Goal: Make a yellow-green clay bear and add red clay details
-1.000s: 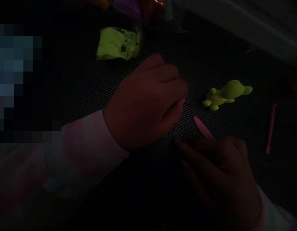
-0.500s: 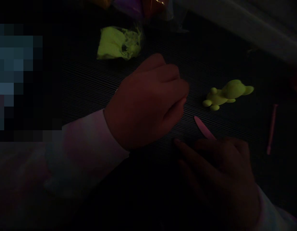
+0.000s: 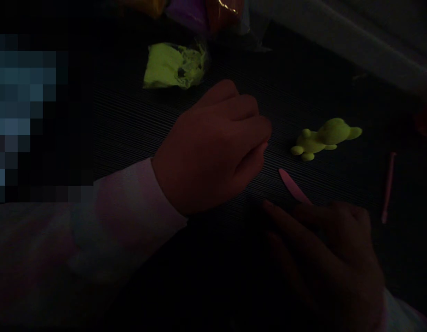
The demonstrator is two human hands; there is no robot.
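My left hand (image 3: 213, 147) is closed in a fist, back up, over the dark ridged table. Whatever its curled fingers hold, if anything, is hidden. Lower right, in deep shadow, my right hand (image 3: 330, 249) has its fingers stretched out and apart, pointing left. Just beyond it lies a pink modelling knife (image 3: 293, 186), its blade showing and its other end hidden behind the hand. A yellow-green clay animal figure (image 3: 318, 139), with a rounded head and small limbs, lies to the right of the fist. Behind the fist rests an opened packet of yellow-green clay (image 3: 165, 66).
A thin pink stick tool (image 3: 388, 186) lies at the right. Along the back are orange (image 3: 149, 7), purple (image 3: 189, 14) and red (image 3: 224, 14) packets. A pale ledge (image 3: 337, 41) runs across the upper right, and a dim red thing (image 3: 424, 121) sits at the right edge.
My right hand has shifted slightly to the right, while the pink knife has stayed in place. My left fist has barely moved, and the view has shifted slightly.
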